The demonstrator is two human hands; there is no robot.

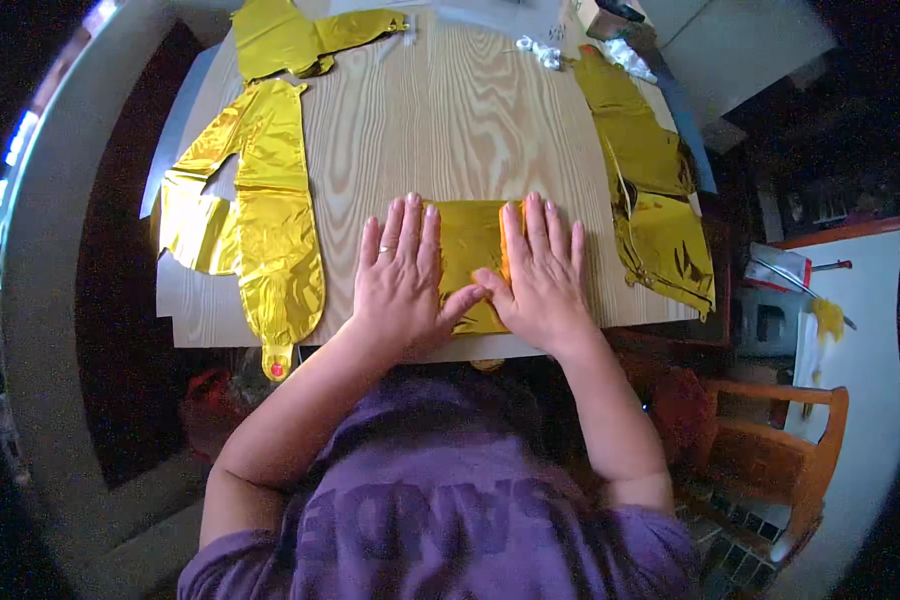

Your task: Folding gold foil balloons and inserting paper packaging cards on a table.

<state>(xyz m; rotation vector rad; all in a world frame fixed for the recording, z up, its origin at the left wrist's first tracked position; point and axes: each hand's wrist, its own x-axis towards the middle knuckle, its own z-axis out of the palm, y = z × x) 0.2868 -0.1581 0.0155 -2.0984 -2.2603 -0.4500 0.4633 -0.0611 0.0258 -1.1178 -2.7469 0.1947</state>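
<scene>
A folded piece of shiny gold foil (473, 240) lies flat at the near edge of the wooden table, between and partly under my hands. My left hand (402, 265) is pressed flat on its left side, fingers stretched out and pointing away, with a ring on one finger. Across from it, my right hand (545, 270) lies flat along the foil's right edge, where an orange-yellow strip shows by the index finger. Both thumbs point inward and nearly meet over the foil. What is beneath the palms is hidden.
Flat gold foil balloons lie around: one (275, 200) at left, its red-dotted tab overhanging the near edge, another (280, 40) at far left, more gold foil (650, 170) at right. Crumpled white bits (540, 52) and a small box (610, 18) sit far right. A wooden chair (775, 450) stands right.
</scene>
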